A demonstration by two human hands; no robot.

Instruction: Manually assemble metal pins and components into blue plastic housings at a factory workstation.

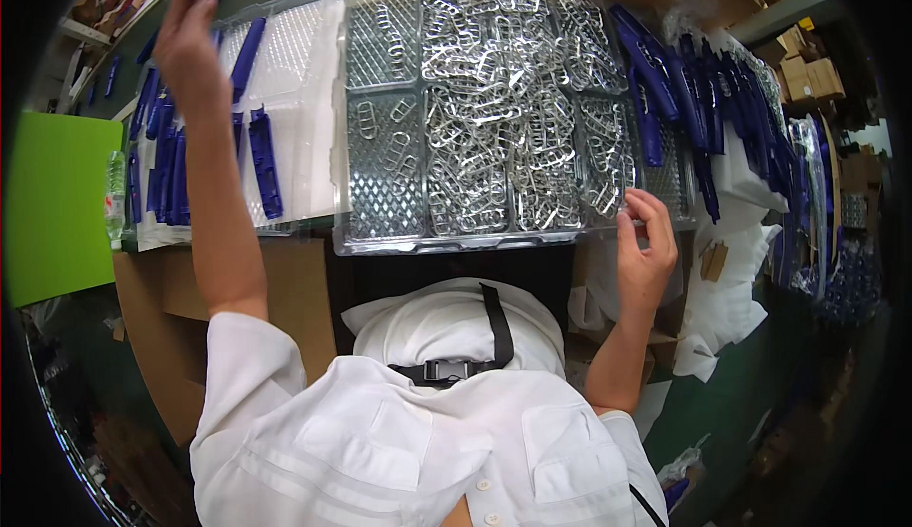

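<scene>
Silver metal clips are heaped across a clear tray, few in its left compartments. Long blue parts are laid at the left, more blue pieces piled at the right. The right hand is held by the tray's near right edge, its grip narrow; whether a clip is pinched cannot be told. The left hand is raised, blurred, its grip unclear. Much seems left to be handled; which blue pieces are finished cannot be judged.

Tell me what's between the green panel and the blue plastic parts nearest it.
The head view shows a clear plastic bottle between the green panel and blue plastic parts.
</scene>
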